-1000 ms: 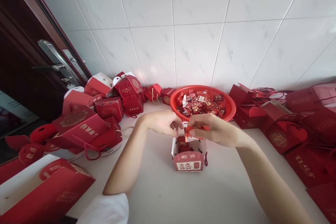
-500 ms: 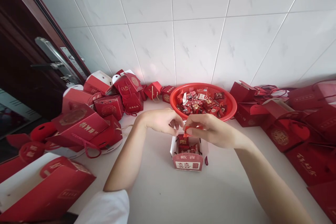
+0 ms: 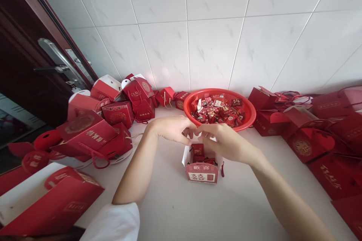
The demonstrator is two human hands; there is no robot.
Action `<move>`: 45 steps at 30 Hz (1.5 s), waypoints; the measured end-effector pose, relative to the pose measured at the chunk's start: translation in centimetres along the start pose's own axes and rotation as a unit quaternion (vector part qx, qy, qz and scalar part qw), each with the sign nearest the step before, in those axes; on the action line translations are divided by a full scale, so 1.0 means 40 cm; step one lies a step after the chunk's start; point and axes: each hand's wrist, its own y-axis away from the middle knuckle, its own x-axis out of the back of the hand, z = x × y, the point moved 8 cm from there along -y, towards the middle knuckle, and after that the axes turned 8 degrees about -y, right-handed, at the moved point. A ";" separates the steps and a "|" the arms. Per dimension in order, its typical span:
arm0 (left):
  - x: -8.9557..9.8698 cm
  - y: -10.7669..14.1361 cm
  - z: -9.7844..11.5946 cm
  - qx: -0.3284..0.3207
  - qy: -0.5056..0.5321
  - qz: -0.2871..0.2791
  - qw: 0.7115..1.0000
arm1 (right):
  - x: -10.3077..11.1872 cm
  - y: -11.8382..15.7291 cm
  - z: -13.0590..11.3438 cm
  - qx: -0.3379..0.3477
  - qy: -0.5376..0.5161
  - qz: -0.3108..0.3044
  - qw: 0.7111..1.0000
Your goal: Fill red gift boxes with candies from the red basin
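Read 歡喜, left to right, in pale characters along the curved upper front of the small open box (image 3: pixel 201 168). Showed a large 囍 in red on the pale plaque just below, beside a small red block with marks too fine to make out. Spelled 百年好合 in slanting gold script on the side of the red box at lower right (image 3: pixel 322 180). Bore pale characters, too blurred to read surely, on the tilted box at left (image 3: pixel 87 131). Carried gold and white lettering, too small to read, on the wrapped pieces (image 3: pixel 212 112).
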 end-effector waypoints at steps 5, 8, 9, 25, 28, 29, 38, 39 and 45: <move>0.002 0.002 -0.014 0.027 -0.033 0.008 0.999 | 0.060 0.012 0.002 -0.010 0.018 0.050 0.999; 0.002 0.005 -0.001 0.020 -0.033 0.006 0.999 | 0.087 0.025 0.006 -0.026 0.040 0.056 0.997; 0.002 0.007 0.005 0.018 -0.033 0.006 0.999 | 0.090 0.029 0.007 -0.030 0.045 0.050 0.997; -0.013 0.015 0.075 -0.008 -0.069 0.021 0.997 | 0.010 0.192 0.026 -0.058 0.119 0.105 0.986; -0.012 0.017 0.081 0.001 -0.088 0.019 0.996 | -0.016 0.221 0.026 -0.041 0.102 0.149 0.983; -0.012 0.018 0.084 0.003 -0.095 0.019 0.995 | -0.022 0.228 0.029 -0.040 0.095 0.163 0.981; -0.012 0.022 0.087 0.014 -0.099 0.017 0.995 | -0.046 0.251 0.063 0.032 0.043 0.214 0.975; -0.010 0.023 0.087 0.012 -0.096 0.021 0.995 | -0.047 0.254 0.070 0.045 0.043 0.224 0.973; -0.010 0.029 0.089 -0.012 -0.066 0.021 0.998 | -0.060 0.270 0.091 0.074 0.043 0.255 0.963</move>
